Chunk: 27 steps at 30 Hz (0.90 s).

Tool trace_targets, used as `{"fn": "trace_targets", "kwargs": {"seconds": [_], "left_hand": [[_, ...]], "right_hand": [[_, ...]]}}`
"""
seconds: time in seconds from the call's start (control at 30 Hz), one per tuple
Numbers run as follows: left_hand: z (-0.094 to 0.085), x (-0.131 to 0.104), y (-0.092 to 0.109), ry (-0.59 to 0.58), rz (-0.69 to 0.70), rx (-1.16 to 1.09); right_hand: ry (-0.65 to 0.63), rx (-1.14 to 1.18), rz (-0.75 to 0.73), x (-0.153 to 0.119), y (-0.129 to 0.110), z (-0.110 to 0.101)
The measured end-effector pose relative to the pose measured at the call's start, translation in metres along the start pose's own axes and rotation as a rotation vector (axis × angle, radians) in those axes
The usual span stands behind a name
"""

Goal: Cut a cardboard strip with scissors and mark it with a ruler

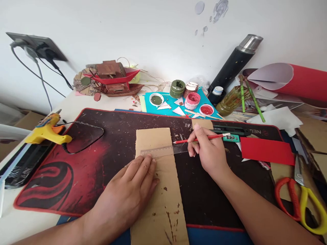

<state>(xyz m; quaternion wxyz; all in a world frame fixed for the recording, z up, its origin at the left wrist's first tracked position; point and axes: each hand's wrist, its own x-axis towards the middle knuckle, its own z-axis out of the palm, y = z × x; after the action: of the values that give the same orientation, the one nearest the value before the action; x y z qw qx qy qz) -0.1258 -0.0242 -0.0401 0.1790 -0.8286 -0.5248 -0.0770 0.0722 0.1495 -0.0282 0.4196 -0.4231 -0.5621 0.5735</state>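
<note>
A long strip of cardboard (167,180) with dark paint marks lies lengthwise on the black and red desk mat (206,190). Across its upper part rests a clear plastic ruler (163,150), its right end reaching out over the mat. My left hand (138,173) lies flat on the cardboard, fingertips on the ruler's lower edge. In my right hand (208,149) is a red pencil (185,140), pinched between thumb and fingers. The pencil's tip points left, close to the cardboard's right edge just above the ruler; whether it touches cannot be made out.
A yellow glue gun (47,131) sits at left with its cord on the mat. Open paint jars (177,89) stand on blue card at the back, near model boats (114,78). Scissors (298,194), red card (267,150), a utility knife (230,130) and a thermos (232,64) are at right.
</note>
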Motion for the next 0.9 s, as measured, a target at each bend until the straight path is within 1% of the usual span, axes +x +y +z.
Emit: {"fn": "trace_targets", "kwargs": {"seconds": [0.1, 0.37, 0.57, 0.9], "left_hand": [[-0.0018, 0.0, 0.0001, 0.019, 0.0, -0.014], [-0.0015, -0.0021, 0.0011, -0.011, -0.007, -0.078], [-0.002, 0.0003, 0.0006, 0.002, 0.004, -0.064], [-0.0022, 0.0004, 0.0013, 0.003, -0.014, -0.08]], "right_hand": [[-0.011, -0.025, 0.003, -0.0014, -0.0013, 0.0017], [-0.016, -0.016, 0.027, -0.0004, 0.0025, 0.0016], [-0.018, -0.02, 0.039, 0.0002, 0.0029, 0.001], [-0.022, -0.03, 0.035, 0.0008, 0.003, 0.0008]]}}
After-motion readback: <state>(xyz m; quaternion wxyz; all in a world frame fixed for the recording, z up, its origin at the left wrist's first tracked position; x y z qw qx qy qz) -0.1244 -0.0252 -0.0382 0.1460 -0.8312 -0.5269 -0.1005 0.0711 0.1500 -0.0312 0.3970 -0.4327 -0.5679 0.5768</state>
